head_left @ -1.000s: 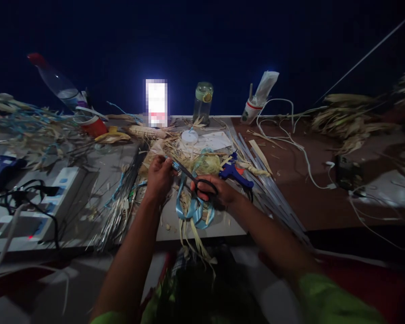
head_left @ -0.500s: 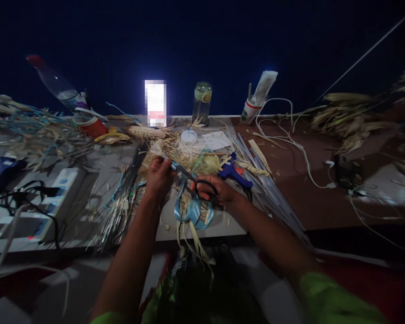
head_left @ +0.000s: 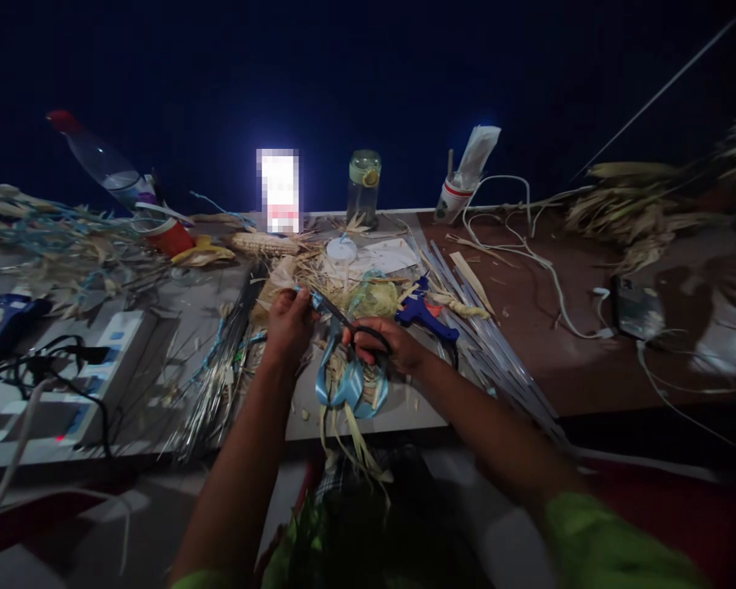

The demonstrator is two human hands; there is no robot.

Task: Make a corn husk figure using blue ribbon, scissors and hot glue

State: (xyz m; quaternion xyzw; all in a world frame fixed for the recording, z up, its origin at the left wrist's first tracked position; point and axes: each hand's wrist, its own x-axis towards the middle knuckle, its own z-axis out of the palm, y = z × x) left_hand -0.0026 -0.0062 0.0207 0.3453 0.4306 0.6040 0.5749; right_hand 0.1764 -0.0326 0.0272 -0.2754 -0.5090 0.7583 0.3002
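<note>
My left hand [head_left: 291,317] pinches a blue ribbon, whose small end shows by the thumb. In my right hand [head_left: 383,343] is a pair of scissors [head_left: 336,311] with dark handles, fingers through the loops. The blades point up and left, with their tips at the ribbon beside my left thumb; whether they cross it I cannot tell. Below the scissors a loose length of shiny blue ribbon [head_left: 352,393] lies in loops at the table's front. Pale dry husk strips [head_left: 356,446] hang over the edge under it.
A blue glue gun [head_left: 426,315] lies right of my hands, beside long clear sticks [head_left: 496,352]. Thin wires [head_left: 214,401] and a power strip [head_left: 101,376] are at left. Behind stand a corn cob [head_left: 263,244], a bottle [head_left: 364,190], a cup [head_left: 455,199] and a bright screen [head_left: 280,188].
The scissor blades look closer together and have turned slightly, the handles lying a little further left. My left hand keeps its pinch almost in place. The whole view has shifted slightly.
</note>
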